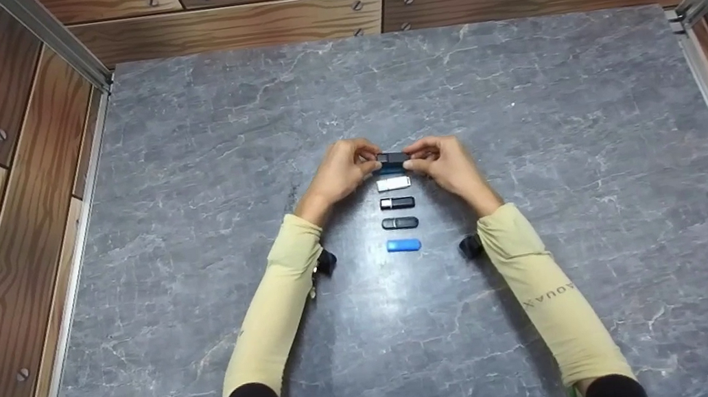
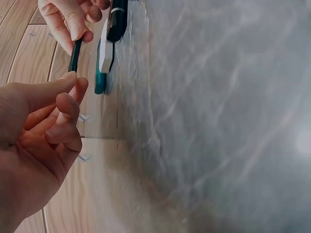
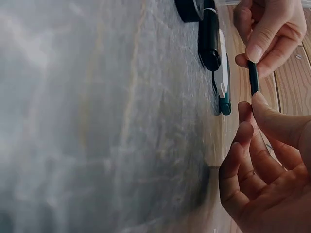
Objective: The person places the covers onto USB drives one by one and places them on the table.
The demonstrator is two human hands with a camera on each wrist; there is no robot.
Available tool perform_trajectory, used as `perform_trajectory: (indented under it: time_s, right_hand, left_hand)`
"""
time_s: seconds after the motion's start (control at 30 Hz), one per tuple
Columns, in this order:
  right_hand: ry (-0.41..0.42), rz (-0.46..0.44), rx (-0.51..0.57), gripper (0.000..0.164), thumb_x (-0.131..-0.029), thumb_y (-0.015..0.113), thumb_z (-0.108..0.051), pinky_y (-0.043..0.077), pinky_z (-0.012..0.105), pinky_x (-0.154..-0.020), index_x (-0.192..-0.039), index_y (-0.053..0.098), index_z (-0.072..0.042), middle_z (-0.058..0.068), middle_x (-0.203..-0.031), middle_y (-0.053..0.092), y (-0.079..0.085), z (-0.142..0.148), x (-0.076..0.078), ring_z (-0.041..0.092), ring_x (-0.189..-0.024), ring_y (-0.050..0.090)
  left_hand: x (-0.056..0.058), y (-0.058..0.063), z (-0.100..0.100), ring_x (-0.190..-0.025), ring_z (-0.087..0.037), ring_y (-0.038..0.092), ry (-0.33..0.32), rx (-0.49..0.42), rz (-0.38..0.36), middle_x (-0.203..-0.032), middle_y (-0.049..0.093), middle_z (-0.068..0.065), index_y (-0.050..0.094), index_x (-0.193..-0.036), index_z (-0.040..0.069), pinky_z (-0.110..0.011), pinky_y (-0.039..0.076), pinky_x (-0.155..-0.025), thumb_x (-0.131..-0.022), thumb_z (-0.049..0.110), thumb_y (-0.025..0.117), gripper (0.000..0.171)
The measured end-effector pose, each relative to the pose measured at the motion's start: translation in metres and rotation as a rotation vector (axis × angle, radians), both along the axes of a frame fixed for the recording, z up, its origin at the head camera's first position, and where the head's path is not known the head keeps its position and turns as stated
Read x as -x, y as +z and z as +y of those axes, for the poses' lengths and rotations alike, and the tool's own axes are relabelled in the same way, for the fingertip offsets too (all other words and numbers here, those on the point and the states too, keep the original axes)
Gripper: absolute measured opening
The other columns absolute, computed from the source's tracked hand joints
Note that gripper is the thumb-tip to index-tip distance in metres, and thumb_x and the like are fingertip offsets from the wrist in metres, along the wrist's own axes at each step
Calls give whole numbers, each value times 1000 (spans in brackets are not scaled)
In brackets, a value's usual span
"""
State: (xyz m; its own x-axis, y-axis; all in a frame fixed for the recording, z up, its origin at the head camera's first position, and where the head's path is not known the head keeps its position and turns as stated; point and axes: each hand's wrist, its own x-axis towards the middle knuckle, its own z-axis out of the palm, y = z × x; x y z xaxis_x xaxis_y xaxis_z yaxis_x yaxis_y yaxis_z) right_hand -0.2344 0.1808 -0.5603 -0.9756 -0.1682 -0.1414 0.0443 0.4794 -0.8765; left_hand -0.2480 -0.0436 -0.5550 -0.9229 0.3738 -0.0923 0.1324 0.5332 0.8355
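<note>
A black USB flash drive (image 1: 393, 157) is held level above the table, one end pinched by each hand. My left hand (image 1: 343, 169) has its thumb and finger on the left end; my right hand (image 1: 449, 161) pinches the right end. Edge-on, the drive (image 2: 75, 56) looks thin in the left wrist view. Directly below it in the head view, a teal flash drive (image 1: 391, 169) is partly hidden. Nearer the body, a column continues with a silver-white drive (image 1: 393, 184), a black drive with a silver end (image 1: 402, 203), a dark rounded drive (image 1: 400, 223) and a blue drive (image 1: 403, 245).
The grey marbled table (image 1: 235, 139) has metal edging on its sides. Wood-patterned panels (image 1: 274, 23) rise at the back, left and right. Dark wrist cameras (image 1: 326, 262) hang beside the forearms, on the inner side of the yellow sleeves (image 1: 273, 314).
</note>
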Motion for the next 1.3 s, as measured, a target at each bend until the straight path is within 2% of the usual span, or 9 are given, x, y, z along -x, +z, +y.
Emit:
perform_trajectory:
  time_s: [0.13,0.23,0.4,0.63,0.87,1.3]
  right_hand:
    - [7,21,-25,29,-95,79,-9,50,13,-62,-121,76,1,26,-108,77,3,-3,6,4,-72,63]
    - [6,30,-42,28,-96,77,-10,50,14,-62,-122,76,-1,24,-108,77,3,-4,9,7,-75,64]
    - [-15,30,-77,27,-97,77,-12,50,14,-66,-123,77,-4,22,-110,77,-1,-7,14,8,-79,63]
    - [-38,44,-105,26,-96,77,-12,46,14,-70,-121,77,-4,23,-110,78,-5,-11,19,6,-79,61]
    - [-40,73,-143,26,-95,79,-13,44,15,-68,-119,78,-5,18,-100,77,-5,-13,24,2,-74,58]
    - [-36,69,-218,25,-93,81,-16,42,23,-71,-117,80,-8,16,-95,78,-6,-14,25,5,-73,57]
  left_hand:
    - [6,2,-1,-87,-20,71,7,26,17,-113,79,-18,74,-123,-1,-23,56,-73,-97,4,73,27]
    - [8,1,0,-99,-26,75,29,52,33,-113,80,-16,75,-122,0,-32,61,-86,-97,5,74,26]
    - [10,-2,2,-107,-28,76,56,78,66,-112,80,-16,75,-121,1,-37,58,-100,-97,7,74,25]
    - [15,-7,4,-107,-27,76,78,116,85,-111,80,-15,75,-121,2,-38,57,-101,-97,9,75,25]
    - [20,-8,3,-101,-25,74,75,149,100,-105,80,-12,76,-119,3,-38,57,-96,-98,11,75,23]
    - [22,-11,4,-98,-24,75,79,157,69,-105,81,-12,77,-119,4,-37,59,-93,-97,7,73,23]
